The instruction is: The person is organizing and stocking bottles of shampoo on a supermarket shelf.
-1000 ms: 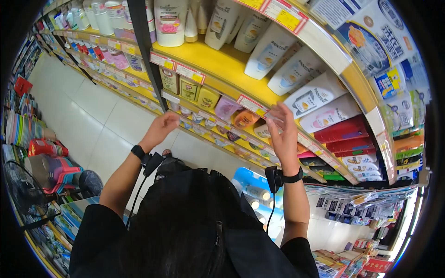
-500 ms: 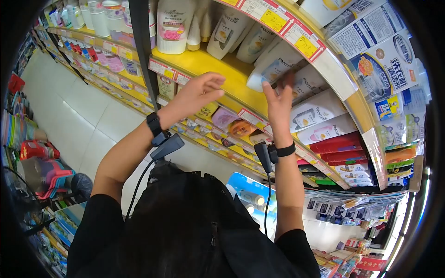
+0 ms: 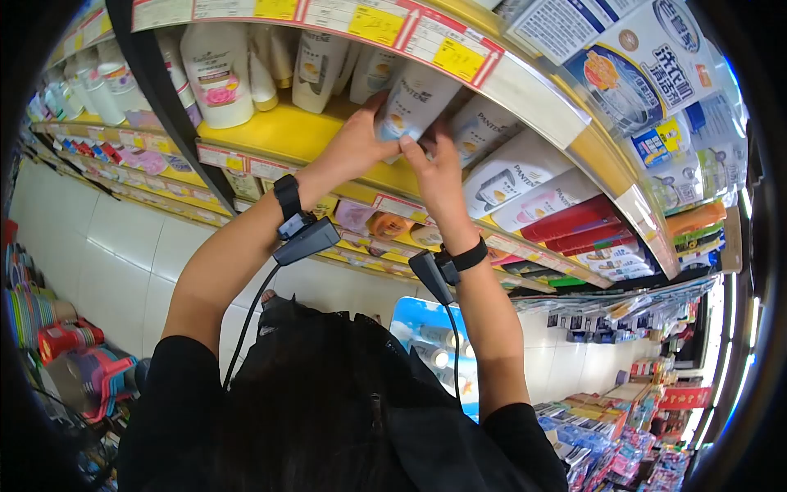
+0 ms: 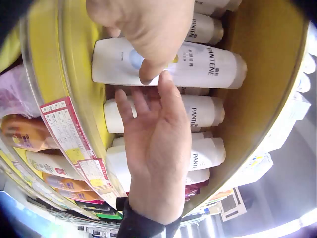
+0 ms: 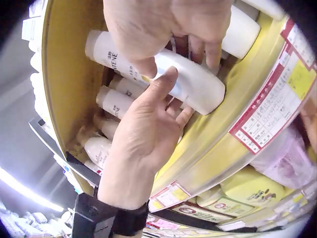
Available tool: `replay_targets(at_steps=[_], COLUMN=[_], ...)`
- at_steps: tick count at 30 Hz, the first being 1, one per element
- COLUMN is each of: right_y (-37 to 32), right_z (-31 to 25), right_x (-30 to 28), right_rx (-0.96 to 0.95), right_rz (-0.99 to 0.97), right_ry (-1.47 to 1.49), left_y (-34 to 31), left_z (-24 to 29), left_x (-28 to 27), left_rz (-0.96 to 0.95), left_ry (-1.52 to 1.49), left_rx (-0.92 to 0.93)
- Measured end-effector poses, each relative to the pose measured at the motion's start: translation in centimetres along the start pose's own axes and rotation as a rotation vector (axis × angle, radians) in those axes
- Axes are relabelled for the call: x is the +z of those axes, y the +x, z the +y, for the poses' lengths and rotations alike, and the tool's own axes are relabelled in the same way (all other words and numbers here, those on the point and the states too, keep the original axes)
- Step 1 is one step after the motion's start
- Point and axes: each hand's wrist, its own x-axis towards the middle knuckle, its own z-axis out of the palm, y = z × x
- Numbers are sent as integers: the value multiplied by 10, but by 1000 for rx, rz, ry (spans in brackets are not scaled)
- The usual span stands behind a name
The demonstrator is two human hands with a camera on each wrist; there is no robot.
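A white Pantene shampoo bottle [image 3: 420,94] stands at the front of the yellow shelf [image 3: 316,127], leaning a little in the head view. My left hand [image 3: 354,149] grips it from the left, thumb across the front and fingers round the side; in the right wrist view those fingers show behind the bottle [image 5: 198,84]. From the other side my right hand [image 3: 438,176] holds the same bottle, thumb on its lower front. In the left wrist view, the right hand's fingers [image 4: 126,106] reach into the gap beside the neighbouring bottle [image 4: 200,111].
More Pantene bottles [image 3: 520,176] line the shelf to the right. A large white pump-style bottle [image 3: 217,78] stands left, beside a dark upright post [image 3: 164,90]. Price labels [image 3: 402,205] run along the shelf edge. Overhead is another shelf edge [image 3: 525,78]. Below are lower shelves with colourful bottles [image 3: 389,223].
Both hands have moved forward from in front of the shelf to one Pantene bottle and taken hold of it. The head view has shifted closer to the shelf.
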Motion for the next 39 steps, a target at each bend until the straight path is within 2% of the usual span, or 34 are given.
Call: replay_targets(at_steps=[1, 3, 4, 6, 7, 9, 10, 11, 12, 13, 14, 15, 16, 17, 18, 20, 21, 23, 24, 25, 27, 28, 29, 31, 33, 35, 39], right_y=[-4, -9, -11, -15, -18, -23, -27, -30, -32, -36, -41, -47, -53, -60, -68, -86, -91, -100, -113, -125, -145, -154, -164, -183, -192, -205, -225], right_z=[-7, -15, -7, -10, -13, -21, -34, -46, -55, -64, -72, -80, -87, -94, -101, -108, -103, -97, -106, -112, -119, -114, -108, -100, -97, -96, -82], right_x=[1, 3, 5, 6, 8, 13, 13, 11, 7, 2, -4, -10, -18, -29, -41, -61, -70, -91, -111, -123, -138, -138, -142, -153, -157, -163, -182], right_rx=[5, 14, -24, -84, -150, -162, -231, -294, -438, -406, -477, -546, -506, -556, -604, -528, -565, -661, -542, -528, -277, -228, -213, -31, -18, 133, 54], right_rz=[11, 17, 33, 28, 12, 30, -3, -35, -12, 13, -2, -18, 3, 27, 47, 93, 149, 263, 98, 113, 115, 189, 200, 241, 302, 324, 380], right_ry=[-3, -33, -86, -159, -231, -200, -230, -263, -312, -318, -271, -223, -226, -272, -317, -293, -315, -373, -262, -266, -553, -528, -530, -528, -476, -449, -518], left_y=[0, 1, 0, -2, -5, -16, -24, -27, -33, -38, -42, -41, -40, -39, -37, -36, -37, -34, -40, -44, -49, -47, -50, -56, -63, -70, -84], left_z=[8, 20, 16, 8, 6, 6, -3, -13, -23, -26, -27, -14, -2, 6, 14, 21, 32, 57, 60, 67, 81, 63, 60, 69, 69, 69, 57], left_x=[-1, -5, -3, 1, 2, 4, 5, 4, 6, 10, 11, 9, 7, 10, 14, 23, 29, 49, 66, 74, 84, 98, 106, 127, 144, 158, 189], left_rz=[-11, -86, -98, -48, -62, -59, -29, -24, 20, 61, 25, -23, -69, -101, -120, -187, -219, -154, -126, -145, -433, -385, -402, -365, -386, -432, -501], left_ry=[-5, 37, 35, -163, -165, -385, -218, 155, -39, -231, -243, -282, -317, -323, -149, 101, 94, 447, 221, 212, 120, 132, 125, 268, 240, 261, 181], left_rx=[1, -183, -182, -107, -109, -175, -166, 275, 195, 102, 83, -25, -138, -167, -78, 136, 117, 640, 487, 486, 64, 321, 320, 442, 468, 453, 478])
